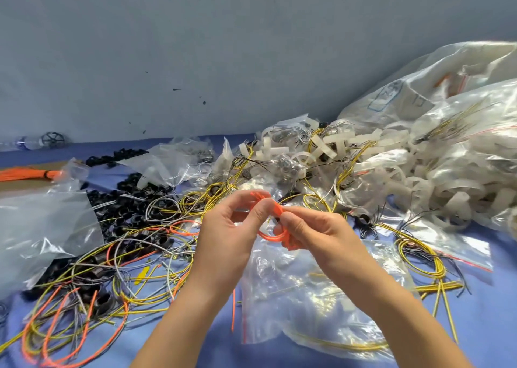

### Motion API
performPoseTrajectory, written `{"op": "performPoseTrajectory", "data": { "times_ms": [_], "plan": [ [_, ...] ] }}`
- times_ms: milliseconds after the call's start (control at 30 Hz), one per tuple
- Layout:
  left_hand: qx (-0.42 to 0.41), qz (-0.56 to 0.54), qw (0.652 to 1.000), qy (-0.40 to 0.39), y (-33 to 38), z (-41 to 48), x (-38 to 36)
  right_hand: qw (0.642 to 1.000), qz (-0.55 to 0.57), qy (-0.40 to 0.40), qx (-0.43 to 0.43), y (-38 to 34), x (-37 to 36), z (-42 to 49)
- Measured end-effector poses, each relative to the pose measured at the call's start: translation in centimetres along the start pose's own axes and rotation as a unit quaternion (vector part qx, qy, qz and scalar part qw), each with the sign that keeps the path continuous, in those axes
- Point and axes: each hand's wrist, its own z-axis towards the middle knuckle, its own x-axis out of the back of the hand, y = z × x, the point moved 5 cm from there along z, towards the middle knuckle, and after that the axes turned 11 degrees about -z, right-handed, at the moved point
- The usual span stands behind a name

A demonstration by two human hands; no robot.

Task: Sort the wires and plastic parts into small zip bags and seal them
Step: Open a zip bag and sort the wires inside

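A blue desk (489,325) fills the lower frame. Big clear bags of white plastic parts (447,149) pile up at right. Loose yellow, orange and grey wires (112,283) sprawl at lower left. A small zip bag (293,297) lies at lower centre. Above it, my left hand (226,233) and right hand (316,236) both pinch an orange wire coil (275,210).
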Motion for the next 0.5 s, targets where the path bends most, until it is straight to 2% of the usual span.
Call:
{"op": "performPoseTrajectory", "data": {
  "times_ms": [233, 400, 500],
  "plan": [
    [0.065, -0.086, 0.992, 0.062, -0.8, 0.5, 1.0, 0.991, 0.107, -0.063, -0.056, 0.6, -0.5, -0.4],
    [0.105, -0.154, 0.981, 0.048, -1.0, 0.4, 0.9, 0.978, 0.172, -0.092, -0.069, 0.9, -0.7, -0.5],
    [0.122, -0.184, 0.975, 0.040, -1.0, 0.2, 0.8, 0.976, 0.170, -0.110, -0.075, 1.0, -0.6, -0.7]
  ]
}}
